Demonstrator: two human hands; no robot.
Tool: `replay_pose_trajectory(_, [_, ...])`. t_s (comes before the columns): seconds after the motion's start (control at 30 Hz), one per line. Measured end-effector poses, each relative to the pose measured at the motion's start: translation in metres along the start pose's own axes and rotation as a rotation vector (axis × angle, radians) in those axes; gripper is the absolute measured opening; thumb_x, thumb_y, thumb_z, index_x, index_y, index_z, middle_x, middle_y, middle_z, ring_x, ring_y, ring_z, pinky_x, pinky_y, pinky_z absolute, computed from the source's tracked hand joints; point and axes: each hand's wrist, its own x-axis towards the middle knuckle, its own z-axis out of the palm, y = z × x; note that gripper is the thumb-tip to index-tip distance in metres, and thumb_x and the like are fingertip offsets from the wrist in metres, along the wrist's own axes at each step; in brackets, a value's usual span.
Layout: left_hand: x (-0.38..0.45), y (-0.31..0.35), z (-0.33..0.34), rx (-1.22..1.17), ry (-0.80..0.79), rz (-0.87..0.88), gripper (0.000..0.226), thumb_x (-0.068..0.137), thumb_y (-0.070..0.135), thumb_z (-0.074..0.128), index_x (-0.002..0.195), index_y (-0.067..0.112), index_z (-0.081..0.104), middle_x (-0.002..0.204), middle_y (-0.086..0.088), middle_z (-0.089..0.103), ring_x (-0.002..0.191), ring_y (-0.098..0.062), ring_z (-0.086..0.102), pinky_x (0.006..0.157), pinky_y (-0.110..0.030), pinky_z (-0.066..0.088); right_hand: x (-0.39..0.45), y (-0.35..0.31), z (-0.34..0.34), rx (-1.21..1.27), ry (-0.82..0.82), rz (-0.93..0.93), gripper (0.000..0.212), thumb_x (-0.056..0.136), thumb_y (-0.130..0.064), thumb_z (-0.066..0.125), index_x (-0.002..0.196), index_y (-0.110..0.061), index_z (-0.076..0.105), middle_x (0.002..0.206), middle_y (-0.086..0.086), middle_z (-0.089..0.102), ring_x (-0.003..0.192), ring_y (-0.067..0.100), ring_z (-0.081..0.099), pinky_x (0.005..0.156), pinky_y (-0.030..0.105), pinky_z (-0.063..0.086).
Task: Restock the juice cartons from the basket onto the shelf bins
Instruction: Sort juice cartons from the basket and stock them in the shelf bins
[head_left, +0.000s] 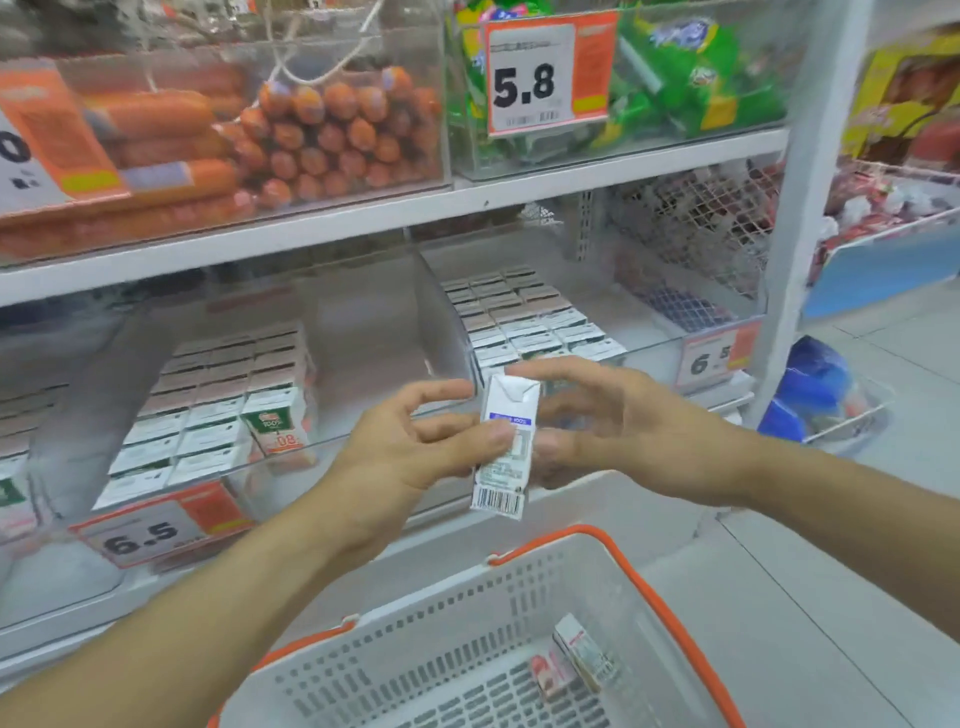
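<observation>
**White carton held between two hands above the basket**

White, boxy and crisp-edged, a small juice carton (503, 446) stands nearly upright at the centre of the view, its folded top pointing to 12 o'clock and a black barcode printed at its lower end. A blue band with tiny white lettering crosses its face; the words are too blurred to read. The left hand (415, 447) pinches the carton from 9 o'clock, thumb pressed on its front face, the remaining fingers spread and loosely bent. The right hand (602, 426) comes in from 3 o'clock, fingers curved around the carton's far side and top edge; how firmly it grips cannot be told.

At 6 o'clock sits a perforated grey plastic basket (415, 639) with an orange handle, and two more cartons (574, 662) lie on its floor toward 5 o'clock.

Clear plastic bins line the shelf behind. The left bin (291, 467), at 9 o'clock, holds tight rows of cartons; one front carton shows a green label reading "100%". An orange-and-white price tag (156, 530) below it reads "6.5". The right bin (649, 343), at 1 o'clock, holds more rows of cartons, with a tag reading "6.5" at its corner. On the shelf above, glossy orange sausages (311, 140) fill one clear bin at 11 o'clock, and a tag reading "5.8" (540, 78) fronts green packets at 12 o'clock.
</observation>
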Motion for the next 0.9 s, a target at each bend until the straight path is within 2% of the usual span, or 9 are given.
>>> replay_pose_trajectory(0.1, [0.019,0.01,0.021,-0.054,-0.022,0.063,0.068,0.067,0.015,0.083,0.128,0.008,0.054,0.104,-0.019,0.074,0.094,-0.032,0.071,0.091,-0.041,0.056,0.004,-0.003,-0.023,0.018,0.109,-0.104,0.048,0.079,-0.01,0.073,0.124,-0.013,0.054,0.115,0.019,0.066,0.088,0.052,0.068,0.076,0.059,0.058])
replay_pose_trajectory(0.23, [0.051,0.025,0.04,0.002,0.063,0.256,0.067,0.067,0.027,0.081,0.127,0.009,0.057,0.103,-0.009,0.076,0.09,-0.017,0.072,0.076,-0.026,0.057,0.02,-0.001,-0.051,-0.003,0.333,-0.261,0.046,0.063,-0.017,0.082,0.1,-0.007,0.057,0.103,0.013,0.072,0.066,0.047,0.069,0.058,0.055,0.059])
replay_pose_trajectory(0.37, [0.078,0.017,0.03,0.637,0.361,0.472,0.092,0.064,0.071,0.075,0.141,0.028,0.045,0.138,0.009,0.05,0.128,-0.003,0.046,0.107,-0.02,0.037,0.037,0.005,-0.087,-0.056,0.584,-0.315,0.042,0.061,-0.018,0.085,0.09,-0.013,0.056,0.098,0.011,0.073,0.074,0.038,0.073,0.06,0.054,0.06])
replay_pose_trajectory(0.47, [0.093,0.002,0.02,0.956,0.306,0.323,0.136,0.047,0.093,0.058,0.155,0.027,0.01,0.161,0.004,0.013,0.149,-0.012,0.009,0.12,-0.034,0.014,0.062,0.003,-0.125,-0.308,0.772,-0.305,0.043,0.06,-0.037,0.092,0.086,-0.028,0.058,0.093,0.009,0.071,0.08,0.035,0.072,0.062,0.05,0.061])
replay_pose_trajectory(0.53, [0.102,-0.006,0.019,0.955,0.289,0.293,0.141,0.044,0.093,0.056,0.155,0.027,0.002,0.161,0.007,0.007,0.15,-0.013,0.007,0.122,-0.037,0.018,0.085,0.001,-0.151,-0.61,0.817,-0.227,0.048,0.059,-0.045,0.093,0.086,-0.028,0.057,0.083,-0.001,0.066,0.075,0.03,0.069,0.065,0.047,0.058])
replay_pose_trajectory(0.63, [0.104,-0.01,0.018,0.983,0.297,0.313,0.136,0.05,0.089,0.057,0.153,0.03,-0.009,0.162,0.013,-0.004,0.15,-0.007,0.0,0.119,-0.032,0.014,0.133,0.01,-0.177,-0.876,0.8,-0.05,0.05,0.06,-0.043,0.093,0.085,-0.021,0.055,0.073,-0.008,0.058,0.075,0.02,0.061,0.064,0.03,0.049])
replay_pose_trajectory(0.73, [0.101,-0.011,0.015,0.986,0.292,0.292,0.139,0.055,0.083,0.065,0.151,0.033,-0.021,0.161,0.017,-0.019,0.145,0.005,-0.011,0.118,-0.026,0.01,0.191,0.029,-0.193,-1.035,0.65,0.095,0.045,0.064,-0.042,0.09,0.081,-0.021,0.053,0.083,-0.006,0.054,0.083,0.018,0.059,0.051,0.015,0.031])
replay_pose_trajectory(0.8, [0.101,-0.013,0.012,0.97,0.284,0.298,0.138,0.058,0.079,0.07,0.151,0.034,-0.022,0.16,0.021,-0.021,0.141,0.011,-0.013,0.118,-0.023,0.01,0.221,0.042,-0.196,-1.077,0.599,0.158,0.041,0.068,-0.039,0.088,0.088,-0.019,0.058,0.087,-0.008,0.053,0.091,0.018,0.061,0.055,0.018,0.035])
replay_pose_trajectory(0.9, [0.1,-0.014,0.011,0.964,0.306,0.277,0.139,0.056,0.082,0.067,0.149,0.037,-0.025,0.157,0.025,-0.027,0.147,0.005,-0.009,0.119,-0.03,0.022,0.248,0.058,-0.188,-1.001,0.548,0.154,0.039,0.078,-0.024,0.083,0.107,-0.012,0.06,0.103,0.0,0.06,0.097,0.018,0.06,0.076,0.024,0.043])
